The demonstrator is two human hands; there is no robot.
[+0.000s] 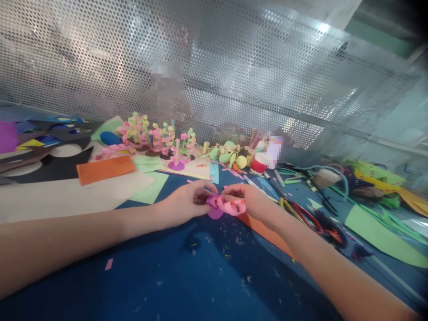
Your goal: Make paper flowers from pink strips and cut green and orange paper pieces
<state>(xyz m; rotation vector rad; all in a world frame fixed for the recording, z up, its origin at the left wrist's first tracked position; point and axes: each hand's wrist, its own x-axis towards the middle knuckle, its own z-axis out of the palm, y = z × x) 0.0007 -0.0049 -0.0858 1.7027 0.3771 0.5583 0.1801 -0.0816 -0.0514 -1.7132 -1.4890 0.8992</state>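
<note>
Both my hands meet over the blue table (187, 276), pinching a small paper craft piece (224, 206) made of curled pink strips on a purple disc. My left hand (187, 203) grips its left side with closed fingers. My right hand (249, 199) holds the pink curls from the right, fingers curled round them. An orange paper sheet (267, 232) lies under my right wrist.
Finished curly paper trees (157, 138) stand at the back by a perforated metal screen (214, 67). An orange sheet (105, 169), pale green paper (150, 187) and black card (47, 167) lie left. Red-handled scissors (309, 218), green strips (381, 232) and a red-and-white tape roll (261, 162) lie right.
</note>
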